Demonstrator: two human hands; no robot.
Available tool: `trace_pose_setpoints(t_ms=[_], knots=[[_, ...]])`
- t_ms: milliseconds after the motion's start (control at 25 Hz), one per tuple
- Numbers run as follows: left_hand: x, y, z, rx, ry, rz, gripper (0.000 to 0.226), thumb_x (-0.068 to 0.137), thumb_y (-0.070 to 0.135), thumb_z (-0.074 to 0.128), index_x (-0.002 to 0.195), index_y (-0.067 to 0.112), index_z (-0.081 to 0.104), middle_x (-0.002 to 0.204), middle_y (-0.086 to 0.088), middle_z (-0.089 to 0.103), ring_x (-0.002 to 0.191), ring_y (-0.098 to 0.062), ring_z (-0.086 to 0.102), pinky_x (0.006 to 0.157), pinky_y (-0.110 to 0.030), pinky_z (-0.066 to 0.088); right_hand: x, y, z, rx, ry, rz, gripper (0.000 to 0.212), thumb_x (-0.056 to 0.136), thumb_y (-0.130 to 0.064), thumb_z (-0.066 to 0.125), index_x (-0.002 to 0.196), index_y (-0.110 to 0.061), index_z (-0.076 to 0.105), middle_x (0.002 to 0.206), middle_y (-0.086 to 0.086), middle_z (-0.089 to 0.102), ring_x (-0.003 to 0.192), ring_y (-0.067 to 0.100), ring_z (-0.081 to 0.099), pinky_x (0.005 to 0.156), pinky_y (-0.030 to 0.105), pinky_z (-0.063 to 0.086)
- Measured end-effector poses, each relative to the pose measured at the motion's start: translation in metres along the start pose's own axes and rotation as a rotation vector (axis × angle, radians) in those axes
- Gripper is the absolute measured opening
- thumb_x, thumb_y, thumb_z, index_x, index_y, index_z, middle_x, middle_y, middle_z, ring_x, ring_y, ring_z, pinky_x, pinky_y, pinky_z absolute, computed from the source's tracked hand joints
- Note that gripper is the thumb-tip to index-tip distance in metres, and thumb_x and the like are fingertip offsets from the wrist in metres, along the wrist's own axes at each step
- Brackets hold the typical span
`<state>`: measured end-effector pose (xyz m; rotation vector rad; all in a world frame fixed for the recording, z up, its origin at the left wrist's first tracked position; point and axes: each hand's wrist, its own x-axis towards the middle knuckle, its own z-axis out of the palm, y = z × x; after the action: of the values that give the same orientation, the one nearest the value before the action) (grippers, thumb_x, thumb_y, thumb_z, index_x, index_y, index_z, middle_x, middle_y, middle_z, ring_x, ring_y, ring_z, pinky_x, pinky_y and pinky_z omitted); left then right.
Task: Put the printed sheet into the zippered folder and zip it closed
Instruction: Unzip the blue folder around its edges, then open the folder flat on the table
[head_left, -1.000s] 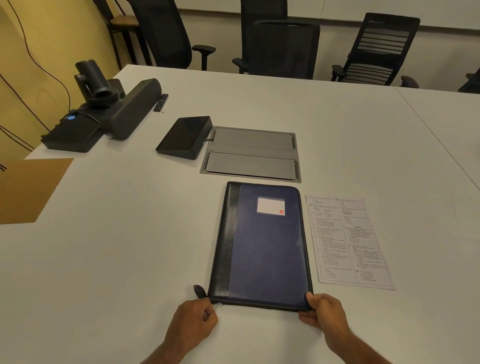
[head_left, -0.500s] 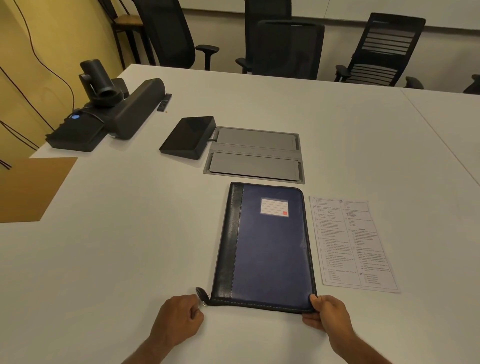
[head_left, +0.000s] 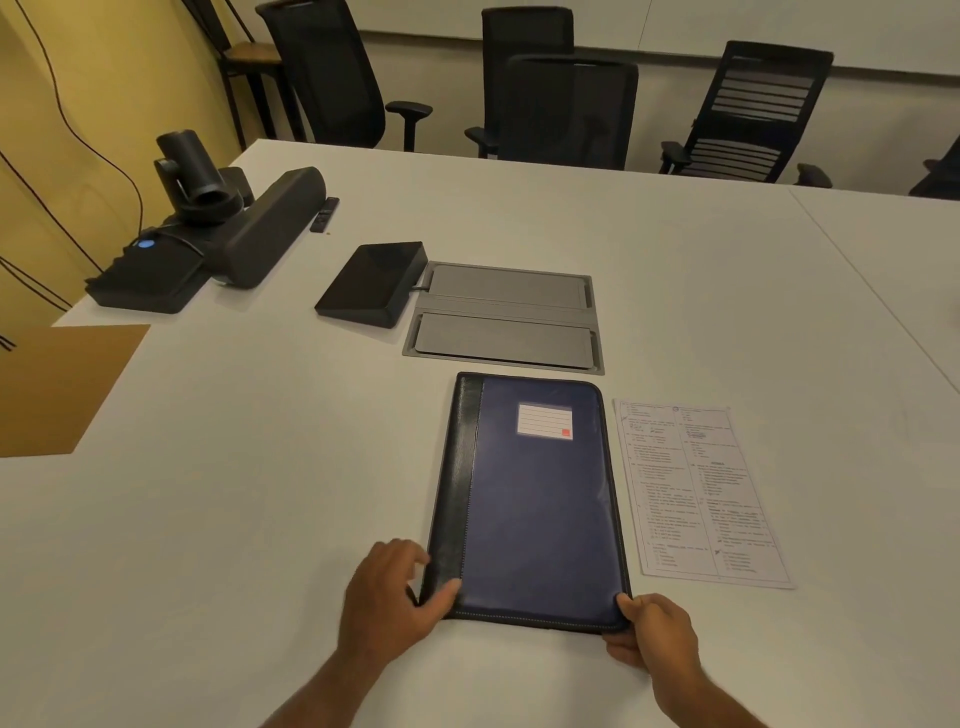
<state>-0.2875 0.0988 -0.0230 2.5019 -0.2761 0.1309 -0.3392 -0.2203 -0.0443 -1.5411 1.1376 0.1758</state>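
left hand (head_left: 388, 597): parked at the near-left corner of the zippered folder (head_left: 530, 499), thumb lying on the black spine strip, fingers loosely bent beside the spine edge. Zipper pull not visible, so can't tell if anything is pinched there.

right hand (head_left: 652, 631): clamped on the near-right corner, thumb on top of the blue cover, other fingers curled round the edge and underneath.

step: looks like the very start, folder getting steadied or unzipped. Honestly can't tell how far the zip is run from this angle.

next move: probably run the zipper round the right side and far end, flip the cover open, then reach over for the paper. Needs one hand pinning the folder so it doesn't skate on the table (head_left: 260, 493).

folder contents: cover lying flat and closed, inside hidden, no clue what's in there.

printed sheet (head_left: 698, 491): not in yet. Flat on the table just beside the folder's right edge, a thin gap between, text side up.

cable hatch (head_left: 506, 317): grey, set into the tabletop just past the folder's far end, both flaps down.

black box (head_left: 371, 283): just left of the hatch.

camera unit (head_left: 208, 234): far left corner, well apart from everything.

chairs (head_left: 566, 104): lined up behind the far edge.
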Motion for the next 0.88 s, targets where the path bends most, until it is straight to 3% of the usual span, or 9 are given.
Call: trace_pose_setpoints(t_ms=[120,200,280,360,440,520,600,760,880], knots=[[0.004,0.031,0.019,0.090,-0.200,0.137,0.082,0.063,0.080,0.063,0.124,0.026,0.056,0.124,0.008,0.058,0.108,-0.013,0.056,0.089,-0.031,0.049,-0.011,0.000,-0.001,0.020,0.060,-0.154,0.020,0.089,-0.009,0.065,0.072,0.000,0.058,0.067,0.020,0.067,0.058,0.033,0.067,0.053,0.038,0.059],[0.002,0.049,0.034,0.229,-0.371,0.138,0.104,0.063,0.089,0.048,0.148,0.030,0.030,0.152,0.004,0.035,0.132,-0.020,0.041,0.105,-0.041,0.039,-0.022,-0.004,-0.001,0.083,0.050,-0.315,0.027,0.087,-0.005,0.067,0.063,-0.005,0.055,0.062,0.016,0.062,0.058,0.029,0.061,0.053,0.039,0.058],[0.005,0.060,0.042,0.260,-0.448,0.061,0.107,0.067,0.088,0.038,0.153,0.035,0.003,0.162,0.005,0.009,0.142,-0.022,0.024,0.113,-0.048,0.030,-0.035,-0.012,-0.003,0.126,-0.002,-0.492,0.032,0.087,0.000,0.066,0.060,-0.011,0.053,0.061,0.017,0.059,0.060,0.027,0.057,0.060,0.044,0.057],[0.009,0.063,0.045,0.286,-0.418,0.033,0.099,0.076,0.080,0.035,0.154,0.032,-0.004,0.163,0.005,0.002,0.142,-0.022,0.022,0.113,-0.047,0.032,-0.047,-0.021,-0.003,0.131,-0.072,-0.678,0.029,0.091,0.000,0.061,0.065,-0.012,0.056,0.063,0.017,0.060,0.060,0.026,0.057,0.060,0.039,0.053],[0.011,0.061,0.040,0.291,-0.379,0.043,0.094,0.082,0.072,0.038,0.155,0.029,-0.003,0.164,0.004,0.003,0.140,-0.021,0.024,0.110,-0.042,0.038,-0.053,-0.028,0.001,0.121,-0.110,-0.785,0.028,0.100,-0.012,0.049,0.075,-0.017,0.062,0.070,0.010,0.066,0.065,0.021,0.065,0.059,0.031,0.058],[0.010,0.058,0.033,0.255,-0.353,0.047,0.089,0.084,0.066,0.039,0.155,0.029,-0.001,0.164,0.006,0.004,0.139,-0.018,0.025,0.108,-0.035,0.043,-0.052,-0.031,0.005,0.048,-0.093,-0.765,0.028,0.101,-0.029,0.043,0.089,-0.021,0.067,0.083,0.001,0.072,0.079,0.018,0.071,0.065,0.025,0.060],[0.009,0.057,0.026,0.206,-0.323,0.032,0.085,0.085,0.057,0.040,0.155,0.030,0.001,0.163,0.010,0.007,0.137,-0.013,0.026,0.102,-0.026,0.047,-0.041,-0.029,0.006,-0.188,-0.074,-0.694,0.017,0.096,-0.031,0.054,0.105,-0.025,0.066,0.101,-0.006,0.073,0.097,0.018,0.069,0.079,0.027,0.058],[0.003,0.043,0.010,0.001,-0.209,0.003,0.081,0.078,0.040,0.054,0.152,0.031,0.022,0.154,0.012,0.027,0.129,-0.010,0.040,0.080,-0.015,0.052,-0.011,-0.012,0.000,-0.949,-0.182,-0.702,0.074,0.086,-0.053,0.062,0.147,-0.020,0.035,0.152,-0.003,0.039,0.137,0.017,0.038,0.113,0.030,0.032],[-0.002,0.022,0.002,-0.261,-0.082,0.007,0.068,0.080,0.026,0.067,0.142,0.032,0.038,0.139,0.015,0.046,0.115,-0.001,0.053,0.074,-0.010,0.050,-0.001,-0.005,-0.002,-1.134,-0.209,-0.779,0.088,0.082,-0.069,0.050,0.152,-0.026,0.021,0.162,-0.008,0.015,0.146,0.013,0.018,0.119,0.031,0.020]])
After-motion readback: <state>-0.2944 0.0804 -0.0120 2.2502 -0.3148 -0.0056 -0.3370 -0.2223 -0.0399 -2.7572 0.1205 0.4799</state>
